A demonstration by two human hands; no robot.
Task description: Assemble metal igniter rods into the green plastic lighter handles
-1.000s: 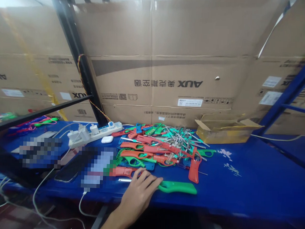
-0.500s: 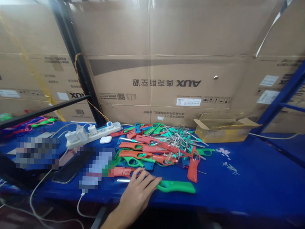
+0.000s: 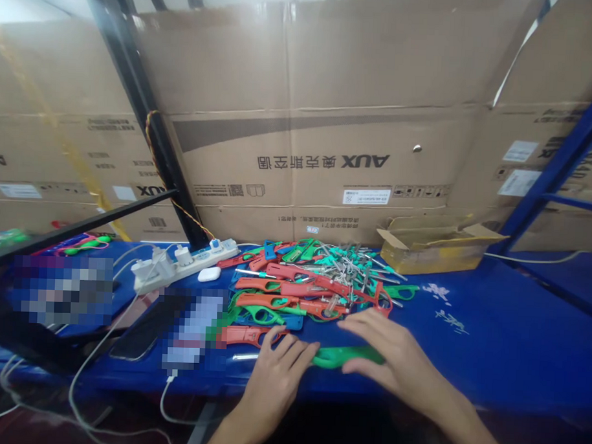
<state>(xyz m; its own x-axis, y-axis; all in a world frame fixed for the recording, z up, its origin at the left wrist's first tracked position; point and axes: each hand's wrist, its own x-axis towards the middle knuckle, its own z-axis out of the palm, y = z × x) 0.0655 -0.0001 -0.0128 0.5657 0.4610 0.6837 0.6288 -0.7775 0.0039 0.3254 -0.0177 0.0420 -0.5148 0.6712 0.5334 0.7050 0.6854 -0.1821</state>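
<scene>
My left hand (image 3: 277, 370) is closed around a green stick lighter (image 3: 331, 357) at the table's front edge. The lighter's metal tube (image 3: 245, 357) points left, out past my fingers. Over the right end of its handle, my right hand (image 3: 393, 352) has fingers and thumb apart. The thumb lies along the near side, and the fingers reach over the far side. Right behind my hands is a heap of orange, red, green and blue lighter bodies (image 3: 268, 301). Metal tubes with teal ends (image 3: 350, 263) lie jumbled in its rear part. My right hand partly hides an orange lighter body (image 3: 381, 299).
An open cardboard box (image 3: 433, 253) stands behind the heap on the right. To the left are a white power strip (image 3: 197, 264), a white earbud case (image 3: 209, 274), a dark phone (image 3: 144, 327) and cables (image 3: 79, 376). Cardboard sheets (image 3: 330, 74) wall off the back.
My right hand has come in from the right to the green lighter's handle. My left hand keeps its hold on the lighter. The view has shifted slightly.
</scene>
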